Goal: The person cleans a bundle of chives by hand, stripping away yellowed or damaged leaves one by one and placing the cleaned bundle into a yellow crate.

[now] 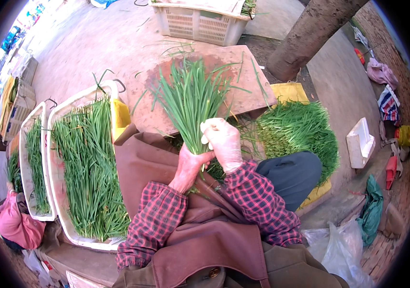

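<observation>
My left hand [189,163] is closed round the lower stems of a bunch of green leafy stalks [194,100], like Chinese chives, whose leaf tips fan out away from me over a pinkish board [244,86]. My right hand [224,142], in a pale thin glove, is at the right side of the bunch, fingers curled close to the leaves; whether it pinches any is unclear. A large pile of the same greens [298,133] lies on yellow sheeting [289,92] to my right. A white crate [52,158] full of greens stands at my left.
Beyond the board is a slotted plastic crate [197,25], with a tree trunk [309,39] to its right. A narrower white crate [25,172] stands at the left, near a person in pink [21,223]. A foam piece [359,144] and plastic bags [341,248] lie at the right.
</observation>
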The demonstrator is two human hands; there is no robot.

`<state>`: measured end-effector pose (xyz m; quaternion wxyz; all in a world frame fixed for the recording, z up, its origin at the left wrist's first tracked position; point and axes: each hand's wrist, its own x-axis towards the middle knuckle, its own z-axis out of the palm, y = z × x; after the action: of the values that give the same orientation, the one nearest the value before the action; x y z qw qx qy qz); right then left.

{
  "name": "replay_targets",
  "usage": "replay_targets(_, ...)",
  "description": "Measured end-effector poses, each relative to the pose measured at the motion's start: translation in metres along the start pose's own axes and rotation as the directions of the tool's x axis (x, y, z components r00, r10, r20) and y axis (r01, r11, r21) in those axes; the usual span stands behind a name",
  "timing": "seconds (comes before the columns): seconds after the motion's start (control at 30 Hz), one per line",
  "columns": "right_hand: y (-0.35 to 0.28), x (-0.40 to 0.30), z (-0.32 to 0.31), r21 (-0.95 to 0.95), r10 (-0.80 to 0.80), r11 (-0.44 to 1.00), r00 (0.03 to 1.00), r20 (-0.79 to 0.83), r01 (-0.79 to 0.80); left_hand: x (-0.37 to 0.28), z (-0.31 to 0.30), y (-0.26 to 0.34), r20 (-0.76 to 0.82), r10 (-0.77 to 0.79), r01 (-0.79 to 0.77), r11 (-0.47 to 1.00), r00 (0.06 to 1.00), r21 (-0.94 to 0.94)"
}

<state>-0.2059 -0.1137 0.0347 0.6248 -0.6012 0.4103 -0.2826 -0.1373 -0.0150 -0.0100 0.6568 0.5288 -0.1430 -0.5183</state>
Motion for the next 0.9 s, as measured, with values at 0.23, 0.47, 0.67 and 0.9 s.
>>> replay_targets(0.23, 0.015, -0.006, -0.026, 0.316, 0.126, 0.944, 0.988, -0.091, -0.091, 0.011, -0.015, -0.005, 0.151, -0.066, 0.112, 0.942, 0.986, -0.316)
replay_targets(0.47, 0.038, -0.016, -0.034, 0.463, 0.150, 0.883, 0.981, -0.121, -0.077, 0.016, -0.023, -0.017, 0.243, -0.106, 0.244, 0.717, 0.964, -0.653)
replay_targets(0.67, 0.031, -0.025, -0.037, 0.509, 0.127, 0.860, 0.984, -0.126, -0.046, 0.026, -0.023, -0.014, 0.276, -0.175, 0.327, 0.518, 0.945, -0.790)
replay_targets(0.9, -0.018, -0.053, -0.040, 0.374, 0.034, 0.925, 0.967, -0.253, 0.065, 0.024, -0.005, -0.001, 0.130, -0.140, 0.190, 0.777, 0.982, -0.600)
